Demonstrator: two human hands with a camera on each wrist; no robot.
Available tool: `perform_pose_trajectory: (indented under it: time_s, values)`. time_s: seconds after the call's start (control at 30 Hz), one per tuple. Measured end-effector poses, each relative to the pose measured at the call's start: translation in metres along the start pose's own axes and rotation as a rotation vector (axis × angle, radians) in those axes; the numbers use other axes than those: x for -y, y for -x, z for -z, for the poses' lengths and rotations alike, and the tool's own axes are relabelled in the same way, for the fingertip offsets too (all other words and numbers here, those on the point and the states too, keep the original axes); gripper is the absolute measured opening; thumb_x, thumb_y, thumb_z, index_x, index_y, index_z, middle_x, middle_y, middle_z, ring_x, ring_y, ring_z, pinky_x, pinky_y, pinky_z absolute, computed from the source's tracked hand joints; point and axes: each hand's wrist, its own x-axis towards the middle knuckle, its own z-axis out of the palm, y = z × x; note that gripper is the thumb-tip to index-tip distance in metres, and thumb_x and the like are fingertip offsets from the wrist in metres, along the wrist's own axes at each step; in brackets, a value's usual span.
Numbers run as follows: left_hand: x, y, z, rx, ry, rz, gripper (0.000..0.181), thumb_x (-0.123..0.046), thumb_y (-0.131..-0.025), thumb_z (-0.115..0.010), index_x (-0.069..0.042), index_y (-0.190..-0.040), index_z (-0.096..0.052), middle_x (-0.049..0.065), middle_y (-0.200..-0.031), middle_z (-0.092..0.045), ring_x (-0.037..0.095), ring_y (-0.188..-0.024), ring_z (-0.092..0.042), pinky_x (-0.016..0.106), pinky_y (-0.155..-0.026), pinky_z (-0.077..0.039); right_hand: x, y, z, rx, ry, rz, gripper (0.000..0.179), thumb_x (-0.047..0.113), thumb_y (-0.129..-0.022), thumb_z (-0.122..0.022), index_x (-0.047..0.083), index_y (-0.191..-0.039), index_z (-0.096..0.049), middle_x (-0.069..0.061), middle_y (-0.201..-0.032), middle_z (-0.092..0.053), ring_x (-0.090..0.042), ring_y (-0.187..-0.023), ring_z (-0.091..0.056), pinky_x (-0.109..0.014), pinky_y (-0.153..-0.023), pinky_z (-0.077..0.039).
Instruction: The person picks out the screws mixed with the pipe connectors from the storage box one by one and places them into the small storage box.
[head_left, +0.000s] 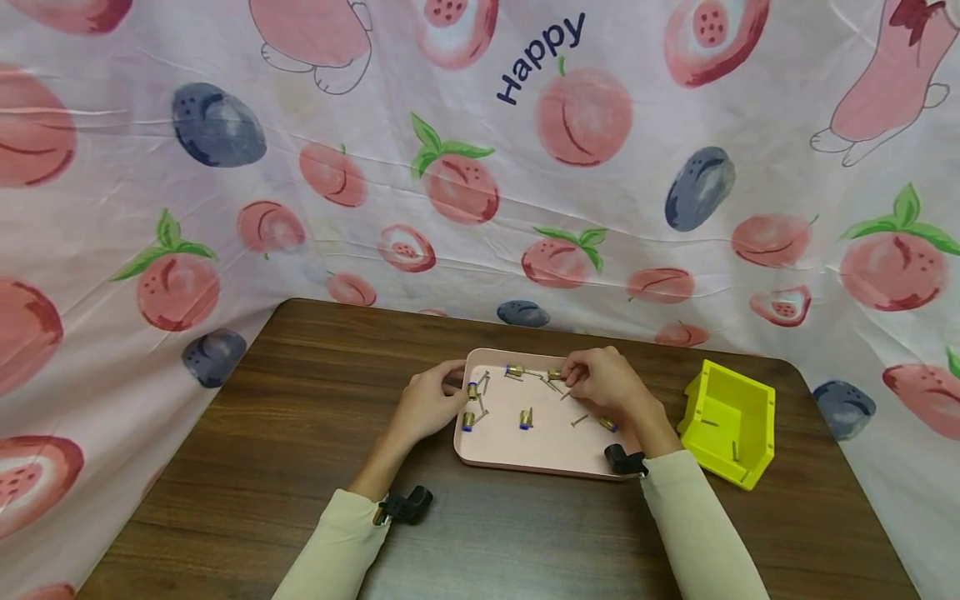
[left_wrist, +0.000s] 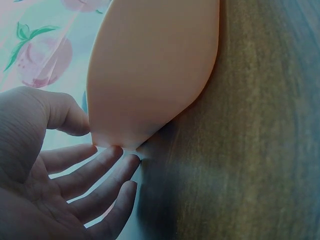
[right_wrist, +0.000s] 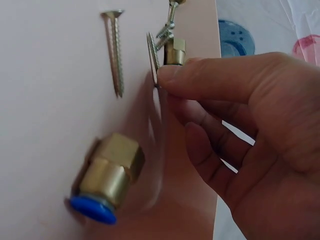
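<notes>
Pinching a screw (right_wrist: 152,57) in right hand (head_left: 603,379), left hand (head_left: 427,404) steadying tray (head_left: 551,450)

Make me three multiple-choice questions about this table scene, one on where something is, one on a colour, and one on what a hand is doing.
1. Where does the yellow plastic bin stand?
A. right of the pink plastic tray
B. left of the tray
C. inside the tray

2. What colour are the caps on the brass fittings?
A. red
B. blue
C. green

3. What is the right hand doing?
A. lying flat on the brown wooden table
B. gripping the bin
C. pinching a metal screw over the tray

Answers:
1 A, the head view shows the bin past the tray's right edge.
2 B, the right wrist view shows a blue end.
3 C, the fingers pinch the screw there.
</notes>
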Motion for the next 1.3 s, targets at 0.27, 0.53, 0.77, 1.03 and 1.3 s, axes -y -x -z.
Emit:
perform_pose_trajectory:
  time_s: [0.27, 0.53, 0.77, 1.03, 1.3]
  values:
    - [-0.001, 0.0, 0.0, -0.001, 0.008, -0.005, 0.057, -0.027, -0.093, -0.074, -0.021, -0.149, -0.07, -0.007, -0.125, -0.078, 0.005, -0.096, -0.076, 0.04, -0.088, -0.062, -0.007, 0.003, 0.004, -0.02, 0.035, -0.005, 0.017, -0.004, -0.085, -0.085, 0.009, -0.092, -0.079, 0.005, -0.078, -0.073, -0.011, -0.075, -0.064, -0.033, -0.076, -0.054]
    - [-0.002, 0.002, 0.0, -0.004, 0.021, -0.001, 0.057, -0.028, -0.093, -0.074, -0.02, -0.15, -0.069, -0.006, -0.125, -0.078, 0.006, -0.097, -0.076, 0.041, -0.088, -0.062, -0.006, 0.003, 0.003, 0.039, 0.027, -0.037, 0.014, -0.002, -0.085, -0.081, 0.01, -0.091, -0.08, 0.006, -0.076, -0.068, -0.013, -0.072, -0.058, -0.03, -0.067, -0.047]
    - [-0.01, 0.006, 0.004, -0.005, 0.029, -0.016, 0.058, -0.025, -0.092, -0.072, -0.017, -0.149, -0.069, -0.003, -0.126, -0.079, 0.011, -0.1, -0.078, 0.039, -0.089, -0.061, -0.009, -0.002, 0.003, 0.124, 0.007, -0.066, 0.012, 0.003, -0.085, -0.088, 0.013, -0.087, -0.082, 0.007, -0.075, -0.07, -0.012, -0.074, -0.059, -0.029, -0.071, -0.049]
    - [-0.003, 0.002, 0.0, -0.014, 0.016, -0.004, 0.056, -0.027, -0.093, -0.074, -0.02, -0.148, -0.071, -0.005, -0.123, -0.079, 0.008, -0.097, -0.076, 0.041, -0.088, -0.061, -0.009, -0.006, 0.007, 0.172, -0.036, -0.072, 0.01, 0.006, -0.084, -0.091, 0.012, -0.086, -0.083, 0.006, -0.078, -0.071, -0.013, -0.077, -0.059, -0.031, -0.075, -0.05]
    - [0.003, -0.001, -0.002, -0.017, 0.002, -0.021, 0.056, -0.026, -0.092, -0.074, -0.021, -0.148, -0.071, -0.007, -0.123, -0.079, 0.006, -0.095, -0.076, 0.041, -0.087, -0.062, -0.014, -0.008, 0.005, 0.188, -0.036, -0.056, 0.009, 0.01, -0.083, -0.09, 0.015, -0.083, -0.084, 0.009, -0.076, -0.069, -0.011, -0.077, -0.058, -0.029, -0.074, -0.048]
